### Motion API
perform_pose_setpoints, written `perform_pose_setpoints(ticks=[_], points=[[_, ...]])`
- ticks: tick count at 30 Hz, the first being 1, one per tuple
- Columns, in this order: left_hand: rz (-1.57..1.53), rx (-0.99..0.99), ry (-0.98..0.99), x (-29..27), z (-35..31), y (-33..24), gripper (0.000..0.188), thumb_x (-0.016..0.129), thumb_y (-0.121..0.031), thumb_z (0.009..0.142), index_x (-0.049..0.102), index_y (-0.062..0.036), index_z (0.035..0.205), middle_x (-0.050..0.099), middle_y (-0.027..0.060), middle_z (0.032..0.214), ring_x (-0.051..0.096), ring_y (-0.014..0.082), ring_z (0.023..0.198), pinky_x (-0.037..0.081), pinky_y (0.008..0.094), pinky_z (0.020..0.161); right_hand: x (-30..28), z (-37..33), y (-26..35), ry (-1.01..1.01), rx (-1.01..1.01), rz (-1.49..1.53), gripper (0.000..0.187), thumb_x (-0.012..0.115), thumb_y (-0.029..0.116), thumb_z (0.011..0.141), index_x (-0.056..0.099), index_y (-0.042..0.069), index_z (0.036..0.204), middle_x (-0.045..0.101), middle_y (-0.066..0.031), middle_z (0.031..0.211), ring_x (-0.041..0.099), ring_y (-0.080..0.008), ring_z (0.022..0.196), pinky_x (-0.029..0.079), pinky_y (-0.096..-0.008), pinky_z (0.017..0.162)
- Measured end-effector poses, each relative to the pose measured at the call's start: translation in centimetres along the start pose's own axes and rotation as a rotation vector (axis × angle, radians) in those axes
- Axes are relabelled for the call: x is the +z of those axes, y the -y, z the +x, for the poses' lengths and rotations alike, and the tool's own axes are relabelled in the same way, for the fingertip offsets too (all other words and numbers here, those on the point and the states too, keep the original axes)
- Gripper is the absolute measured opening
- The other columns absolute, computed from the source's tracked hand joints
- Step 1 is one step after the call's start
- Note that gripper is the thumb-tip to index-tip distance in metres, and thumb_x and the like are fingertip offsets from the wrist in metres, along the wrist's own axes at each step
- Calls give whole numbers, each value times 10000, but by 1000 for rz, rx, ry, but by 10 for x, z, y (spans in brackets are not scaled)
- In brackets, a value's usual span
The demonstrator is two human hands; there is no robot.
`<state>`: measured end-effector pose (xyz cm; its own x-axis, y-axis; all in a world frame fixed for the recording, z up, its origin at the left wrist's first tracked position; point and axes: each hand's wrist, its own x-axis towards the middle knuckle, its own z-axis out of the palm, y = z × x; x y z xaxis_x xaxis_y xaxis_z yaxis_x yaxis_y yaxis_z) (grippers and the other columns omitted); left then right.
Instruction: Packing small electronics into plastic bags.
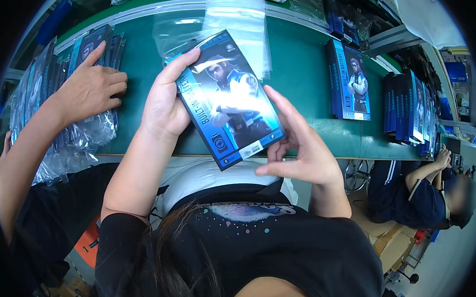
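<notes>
My left hand (167,101) grips a flat, glossy blue-and-black box (231,103) by its left edge, thumb over the front. The box is tilted, its front showing a printed figure in a white-and-blue jacket. A small white label sits near its lower edge. Around the lower right corner is my right hand (302,151), with the index finger against the right edge. Its thumb is stretched out, apart from the box, and the other fingers are partly curled beside the corner. Clear plastic sleeves (238,21) lie beyond the box on the green table (297,55).
At left, another person's hand (89,86) rests on a row of similar boxes in clear plastic (61,124). Stacked boxes stand at right (352,85), with more beyond (406,106). A metal rail (136,16) runs along the far edge. Another person (420,193) sits at far right.
</notes>
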<state>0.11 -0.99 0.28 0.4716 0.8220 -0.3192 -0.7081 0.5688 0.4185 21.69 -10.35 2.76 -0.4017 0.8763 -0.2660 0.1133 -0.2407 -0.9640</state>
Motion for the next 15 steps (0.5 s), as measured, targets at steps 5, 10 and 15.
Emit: perform_pose_setpoints(ticks=[5,10,15], points=[[270,-42,78,37,-39,57,409,570,-237,914,500,46,1200,587,165,1159,588,256,1064,487,408,910,-10,24,-6,-422,-620,-459,882,795,61,688,303,34,1419,630,-134,984,632,-149,795,513,-255,687],[462,-152,514,17,-37,44,604,424,-440,956,440,72,1277,535,218,1240,540,293,1140,426,451,981,-9,-5,5,-708,-1219,-177,239,504,-75,819,628,-10,1012,647,-154,913,629,-218,735,508,-325,669],[237,-244,258,21,-48,33,551,439,-425,959,509,49,1231,552,198,1220,567,248,1083,447,363,934,21,16,20,-193,-1068,-552,291,616,28,638,626,62,926,552,-59,776,564,-254,646,449,-367,570]])
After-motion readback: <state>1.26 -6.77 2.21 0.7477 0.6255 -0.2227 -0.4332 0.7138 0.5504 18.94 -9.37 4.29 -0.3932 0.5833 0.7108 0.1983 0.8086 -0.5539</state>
